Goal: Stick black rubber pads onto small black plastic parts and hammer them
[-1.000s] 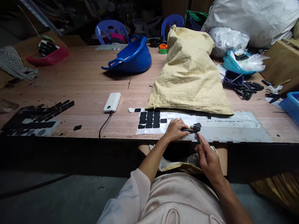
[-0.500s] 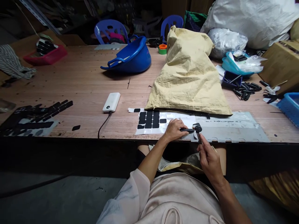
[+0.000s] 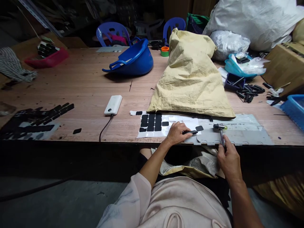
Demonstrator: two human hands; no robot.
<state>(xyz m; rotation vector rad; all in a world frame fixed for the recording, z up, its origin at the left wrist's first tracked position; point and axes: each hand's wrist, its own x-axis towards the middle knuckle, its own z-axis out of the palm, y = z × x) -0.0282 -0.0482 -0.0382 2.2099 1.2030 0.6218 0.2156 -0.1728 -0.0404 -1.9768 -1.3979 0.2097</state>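
My left hand pinches a black rod-like piece that lies across the left end of a grey board. Just beyond the rod's tip is a black rounded patch. My right hand is closed round the handle of a small hammer, its head over the board, apart from the rod. To the left, a white sheet bears several black rounded patches.
A yellow sack stands behind the board. Left are a white power bank with a cable and a blue basin. Right are black pieces and a blue basket. The table's front edge runs below my hands.
My right hand has moved to the right with the hammer, away from the rod. The black patch near the rod's tip shows more fully. My left hand has barely moved.
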